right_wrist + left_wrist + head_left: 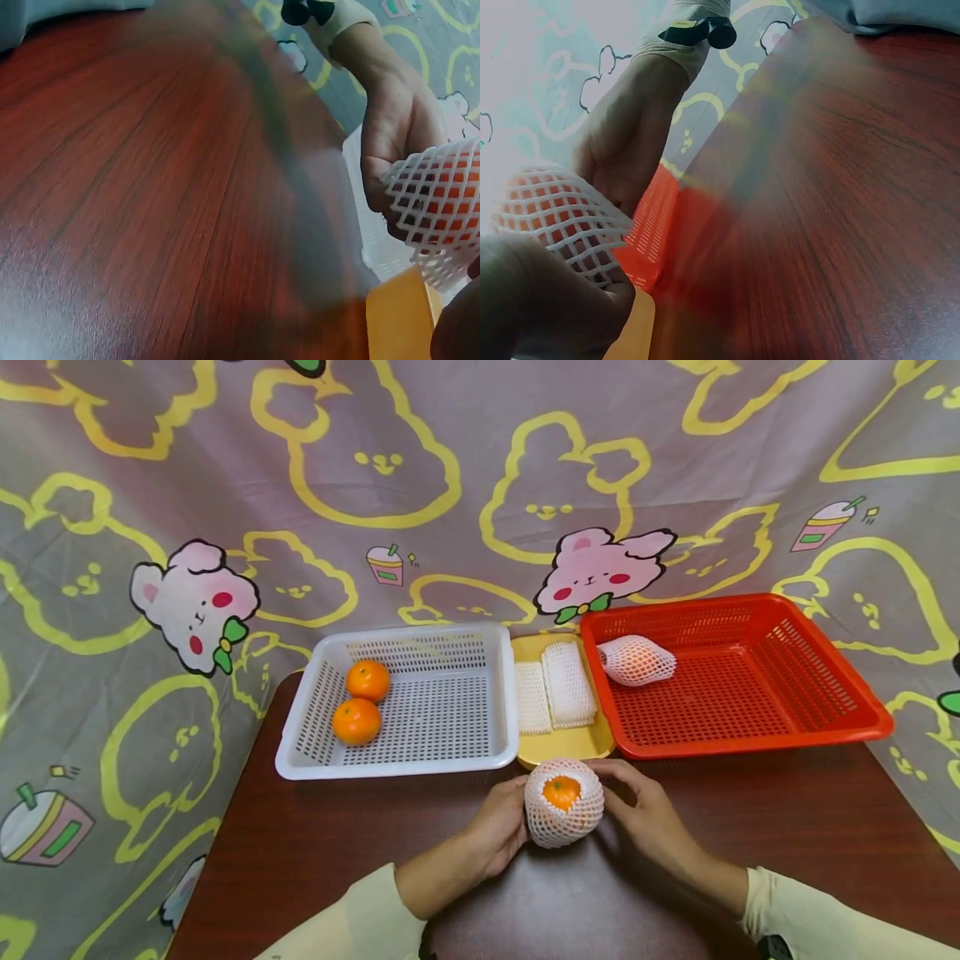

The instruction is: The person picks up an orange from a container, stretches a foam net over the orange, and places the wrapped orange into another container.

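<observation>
Over the front of the table, an orange sits inside a white foam net sleeve, its top showing through the opening. My left hand holds the wrapped fruit from the left side, fingers around the net. From the right, my right hand has its thumb and bent fingers about the fruit, the fingertips partly hidden behind it. In the left wrist view the net's mesh stretches over the orange and tapers to a loose end. The right wrist view shows the same mesh against the left hand's fingers.
A white basket at the back left holds two bare oranges. Beside it, a yellow tray carries folded foam nets. The red basket at the right contains one net-wrapped fruit. A patterned cloth hangs behind.
</observation>
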A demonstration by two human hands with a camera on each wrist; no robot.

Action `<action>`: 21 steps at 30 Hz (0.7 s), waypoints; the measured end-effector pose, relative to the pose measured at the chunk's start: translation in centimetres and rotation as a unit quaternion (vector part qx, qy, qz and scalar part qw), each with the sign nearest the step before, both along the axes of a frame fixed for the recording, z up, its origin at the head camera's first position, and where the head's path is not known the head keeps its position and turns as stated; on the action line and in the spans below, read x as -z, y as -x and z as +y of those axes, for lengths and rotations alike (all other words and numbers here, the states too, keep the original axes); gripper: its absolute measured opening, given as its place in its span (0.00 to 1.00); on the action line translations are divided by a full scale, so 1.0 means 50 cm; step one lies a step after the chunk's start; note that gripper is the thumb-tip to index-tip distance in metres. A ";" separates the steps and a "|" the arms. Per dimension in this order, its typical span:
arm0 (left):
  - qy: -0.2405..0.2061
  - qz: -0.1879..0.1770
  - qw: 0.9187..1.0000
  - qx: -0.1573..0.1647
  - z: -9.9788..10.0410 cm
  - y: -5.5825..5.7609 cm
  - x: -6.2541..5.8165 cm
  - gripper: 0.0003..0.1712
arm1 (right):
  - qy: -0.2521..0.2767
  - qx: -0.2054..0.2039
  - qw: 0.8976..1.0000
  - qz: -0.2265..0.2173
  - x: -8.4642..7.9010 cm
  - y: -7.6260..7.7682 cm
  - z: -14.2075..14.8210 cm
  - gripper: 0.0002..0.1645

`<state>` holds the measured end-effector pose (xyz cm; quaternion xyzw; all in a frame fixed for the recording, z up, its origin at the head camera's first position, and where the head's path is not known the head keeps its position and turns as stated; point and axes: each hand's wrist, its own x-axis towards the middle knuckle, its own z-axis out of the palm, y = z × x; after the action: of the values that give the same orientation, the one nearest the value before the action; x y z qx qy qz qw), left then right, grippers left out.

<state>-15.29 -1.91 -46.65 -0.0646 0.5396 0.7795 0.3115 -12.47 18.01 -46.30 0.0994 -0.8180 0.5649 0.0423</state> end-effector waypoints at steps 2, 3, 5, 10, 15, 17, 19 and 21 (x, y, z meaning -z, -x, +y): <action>0.003 0.003 1.000 0.000 0.000 -0.001 0.000 0.21 | 0.030 -0.032 0.998 0.038 -0.002 -0.003 0.001 0.25; 0.004 0.004 1.000 -0.001 0.000 -0.001 0.000 0.21 | 0.048 -0.052 0.996 0.049 -0.003 -0.004 0.002 0.30; 0.003 0.007 1.000 -0.001 0.000 -0.001 0.000 0.21 | 0.083 -0.100 0.990 0.055 -0.007 -0.007 0.004 0.40; 0.012 0.010 1.000 -0.007 -0.003 0.000 -0.004 0.21 | 0.060 -0.179 0.981 0.051 -0.013 -0.011 0.009 0.54; 0.021 0.015 1.000 -0.004 -0.005 0.001 -0.012 0.21 | 0.014 -0.162 0.985 0.061 -0.015 -0.004 0.004 0.62; 0.022 0.020 1.000 -0.002 -0.006 0.001 -0.014 0.20 | -0.002 -0.146 0.987 0.072 -0.014 0.000 0.002 0.61; 0.027 0.026 0.999 -0.005 -0.006 0.000 -0.014 0.20 | -0.016 -0.135 0.987 0.081 -0.016 0.003 0.000 0.59; 0.032 0.030 0.999 -0.013 -0.005 -0.001 -0.013 0.19 | -0.018 -0.131 0.988 0.082 -0.017 0.005 0.000 0.57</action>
<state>-15.26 -2.13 -46.00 -0.0585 0.5720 0.7678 0.2827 -12.72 17.99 -45.43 0.2527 -0.8016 0.5408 0.0331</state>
